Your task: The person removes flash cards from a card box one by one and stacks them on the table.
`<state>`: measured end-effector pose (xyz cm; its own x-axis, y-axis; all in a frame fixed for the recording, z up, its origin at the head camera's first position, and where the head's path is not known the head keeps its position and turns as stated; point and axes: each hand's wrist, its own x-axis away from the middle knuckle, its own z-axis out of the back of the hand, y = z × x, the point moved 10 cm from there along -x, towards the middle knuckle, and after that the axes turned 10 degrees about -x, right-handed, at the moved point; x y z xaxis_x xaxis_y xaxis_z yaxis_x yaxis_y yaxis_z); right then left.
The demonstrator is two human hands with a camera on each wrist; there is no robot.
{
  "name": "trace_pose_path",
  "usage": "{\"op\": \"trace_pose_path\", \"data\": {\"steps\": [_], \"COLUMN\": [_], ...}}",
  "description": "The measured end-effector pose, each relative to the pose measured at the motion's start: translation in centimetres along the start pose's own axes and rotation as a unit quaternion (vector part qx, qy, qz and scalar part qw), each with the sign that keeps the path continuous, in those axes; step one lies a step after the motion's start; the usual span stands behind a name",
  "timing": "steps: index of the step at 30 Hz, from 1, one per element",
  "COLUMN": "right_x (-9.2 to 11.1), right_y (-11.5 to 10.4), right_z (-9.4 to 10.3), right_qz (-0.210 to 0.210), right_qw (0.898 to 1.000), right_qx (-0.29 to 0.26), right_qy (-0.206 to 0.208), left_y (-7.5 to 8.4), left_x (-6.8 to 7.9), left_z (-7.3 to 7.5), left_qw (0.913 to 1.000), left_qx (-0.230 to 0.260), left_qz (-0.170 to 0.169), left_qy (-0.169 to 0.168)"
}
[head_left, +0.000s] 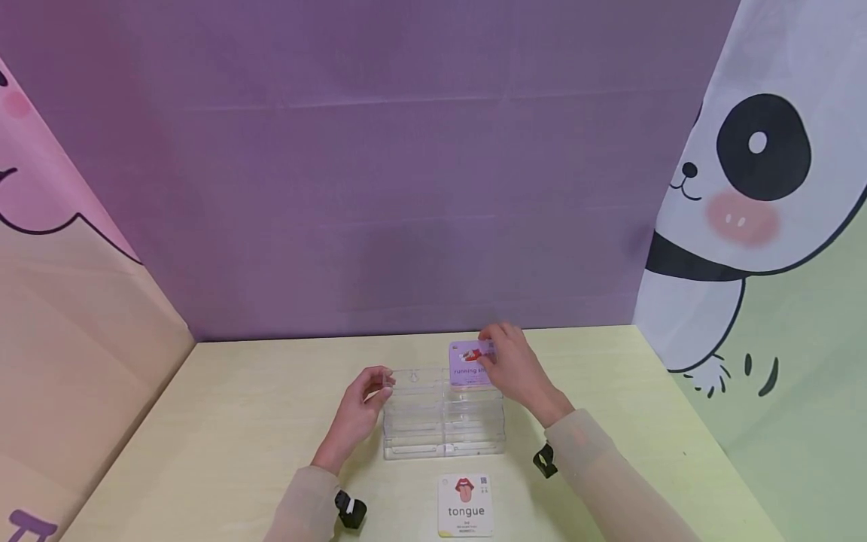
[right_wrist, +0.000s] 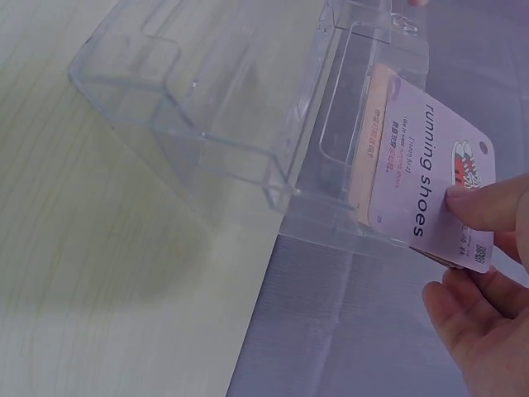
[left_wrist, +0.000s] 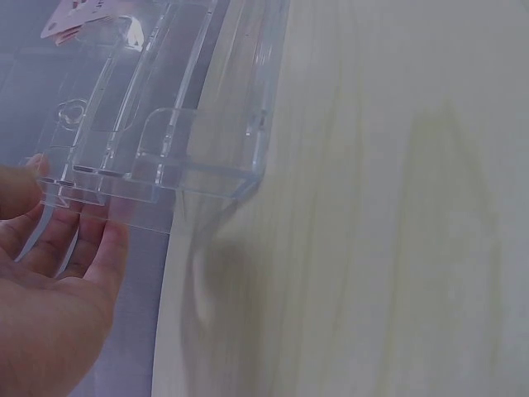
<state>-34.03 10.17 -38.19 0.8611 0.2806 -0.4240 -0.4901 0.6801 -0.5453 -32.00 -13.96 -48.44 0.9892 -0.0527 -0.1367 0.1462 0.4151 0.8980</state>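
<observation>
Both my hands at a clear plastic rack on a pale table (head_left: 203, 421). My left hand (head_left: 359, 410) grips the rack (head_left: 413, 433) by its back left corner, thumb above the edge and fingers beneath, as the left wrist view shows. My right hand (head_left: 518, 369) pinches a small stack of cards, thumb on the face of the purple running shoes card (head_left: 467, 367) and fingers behind; a peach-coloured card (right_wrist: 368, 153) shows along its lower edge. The stack stands at the rear right section of the rack, tilted back; whether its bottom edge is fully seated I cannot tell. The tongue card (head_left: 465, 506) lies flat on the table, face up, in front of the rack and apart from it.

Points of risk, in my judgement: the cards are not squared, so a loosened pinch could let the rear ones slide out and fall behind the rack. Pressing down while the edges are uneven could catch a corner on the plastic lip and bend it. Since I steady only the left side, a hard push at the right could swivel the light rack toward the tongue card.
</observation>
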Motion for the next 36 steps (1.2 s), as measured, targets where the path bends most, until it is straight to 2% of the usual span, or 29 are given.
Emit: {"op": "trace_pose_path", "data": {"steps": [24, 36], "right_x": [-0.1, 0.0], "right_y": [0.5, 0.1], "right_z": [0.6, 1.4], "right_qz": [-0.022, -0.006], "right_qw": [0.998, 0.996], "right_qx": [-0.053, -0.086], "right_qy": [0.013, 0.036], "left_y": [0.5, 0.4], "left_x": [0.0, 0.1], "left_z": [0.1, 0.1], "left_qw": [0.9996, 0.9999], "left_qx": [0.004, 0.007], "left_qz": [-0.028, -0.014], "left_qy": [0.007, 0.005]}}
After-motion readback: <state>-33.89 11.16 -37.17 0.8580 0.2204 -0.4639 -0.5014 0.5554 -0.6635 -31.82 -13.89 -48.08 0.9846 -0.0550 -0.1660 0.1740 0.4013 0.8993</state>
